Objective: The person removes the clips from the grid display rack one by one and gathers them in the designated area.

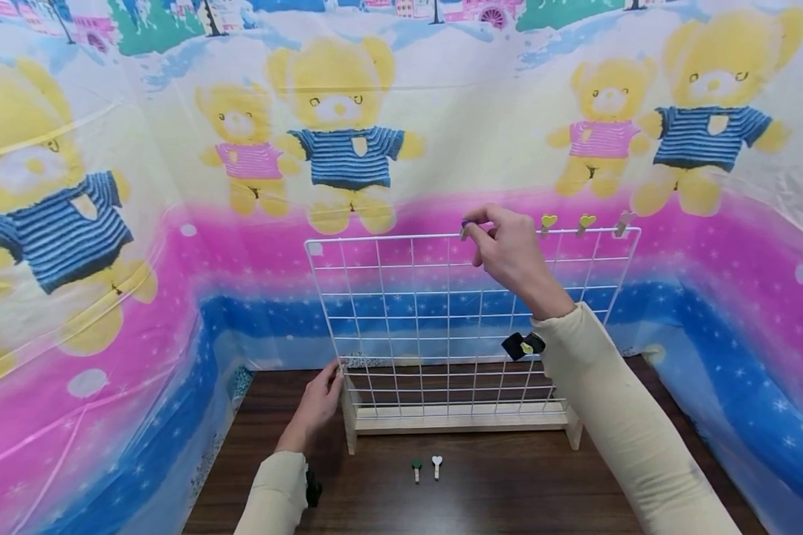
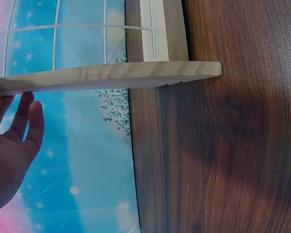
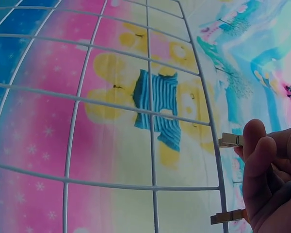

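A small purple-topped clip is at the top wire of the white grid, right of the grid's middle, its wooden end pointing at that wire and its long axis running across it rather than along; in the right wrist view the tip meets or nearly meets the wire, and whether it has bitten on cannot be told. The right hand pinches it between thumb and finger, so this hand is plainly the nearer. Along the same wire to its right stand two yellow heart clips and a greyish clip. Lower and well to the left, the left hand touches the wooden upright with slightly bent fingers; its thumb is not clearly seen, so a grip cannot be told. A green clip and a white clip lie on the table, in front of the grid, nearer the left hand
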Action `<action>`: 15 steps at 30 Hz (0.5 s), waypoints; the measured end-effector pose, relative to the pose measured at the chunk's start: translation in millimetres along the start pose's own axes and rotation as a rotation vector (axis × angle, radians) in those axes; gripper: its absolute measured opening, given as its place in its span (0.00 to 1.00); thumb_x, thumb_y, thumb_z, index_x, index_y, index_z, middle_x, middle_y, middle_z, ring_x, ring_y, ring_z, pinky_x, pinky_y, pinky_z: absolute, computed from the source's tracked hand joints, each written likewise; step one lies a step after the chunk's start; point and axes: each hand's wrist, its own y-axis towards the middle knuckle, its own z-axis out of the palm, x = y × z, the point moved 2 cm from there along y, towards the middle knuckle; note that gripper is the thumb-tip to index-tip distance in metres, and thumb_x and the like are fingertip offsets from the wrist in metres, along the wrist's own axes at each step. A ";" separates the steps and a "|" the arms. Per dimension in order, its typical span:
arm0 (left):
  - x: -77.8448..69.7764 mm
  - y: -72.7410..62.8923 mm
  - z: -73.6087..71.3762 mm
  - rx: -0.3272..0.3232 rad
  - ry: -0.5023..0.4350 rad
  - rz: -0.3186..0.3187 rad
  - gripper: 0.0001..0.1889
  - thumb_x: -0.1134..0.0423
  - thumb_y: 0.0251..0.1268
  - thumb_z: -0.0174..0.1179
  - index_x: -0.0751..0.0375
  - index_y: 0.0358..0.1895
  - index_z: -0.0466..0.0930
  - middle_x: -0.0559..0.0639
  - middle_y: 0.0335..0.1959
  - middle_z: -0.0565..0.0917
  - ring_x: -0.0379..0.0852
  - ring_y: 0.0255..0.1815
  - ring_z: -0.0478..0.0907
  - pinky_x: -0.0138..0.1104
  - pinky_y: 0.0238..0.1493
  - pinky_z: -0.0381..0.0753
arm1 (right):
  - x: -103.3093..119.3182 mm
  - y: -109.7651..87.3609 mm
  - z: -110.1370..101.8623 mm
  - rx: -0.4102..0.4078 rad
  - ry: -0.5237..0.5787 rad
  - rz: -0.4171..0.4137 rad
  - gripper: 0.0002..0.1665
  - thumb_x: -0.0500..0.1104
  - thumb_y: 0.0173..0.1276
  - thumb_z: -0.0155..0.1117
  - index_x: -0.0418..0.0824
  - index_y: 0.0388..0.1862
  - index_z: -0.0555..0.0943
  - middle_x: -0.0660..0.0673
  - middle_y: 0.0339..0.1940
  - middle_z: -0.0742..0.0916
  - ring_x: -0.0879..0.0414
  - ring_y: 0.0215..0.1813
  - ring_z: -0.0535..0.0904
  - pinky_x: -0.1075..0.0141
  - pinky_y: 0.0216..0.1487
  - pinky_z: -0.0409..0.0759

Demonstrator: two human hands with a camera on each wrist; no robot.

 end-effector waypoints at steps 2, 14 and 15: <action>0.7 0.3 0.1 0.001 0.005 -0.004 0.20 0.64 0.76 0.45 0.59 0.68 0.65 0.61 0.52 0.78 0.54 0.47 0.76 0.45 0.41 0.74 | 0.8 -1.9 -0.8 -0.003 0.005 -0.007 0.09 0.42 0.72 0.57 0.40 0.43 0.81 0.46 0.35 0.83 0.55 0.19 0.78 0.66 0.16 0.70; 4.5 2.4 0.6 0.010 0.032 -0.005 0.21 0.62 0.76 0.46 0.58 0.68 0.66 0.61 0.54 0.78 0.53 0.49 0.76 0.46 0.42 0.73 | -2.8 -26.7 1.0 0.055 0.019 -0.029 0.12 0.43 0.72 0.57 0.39 0.48 0.80 0.47 0.18 0.81 0.54 0.17 0.76 0.67 0.13 0.64; 4.1 2.3 0.4 0.010 0.032 -0.002 0.20 0.63 0.76 0.46 0.58 0.68 0.65 0.61 0.53 0.78 0.53 0.48 0.76 0.46 0.42 0.73 | -3.9 -29.2 1.5 0.055 0.014 -0.037 0.12 0.43 0.72 0.57 0.39 0.49 0.80 0.47 0.18 0.81 0.55 0.17 0.76 0.67 0.12 0.63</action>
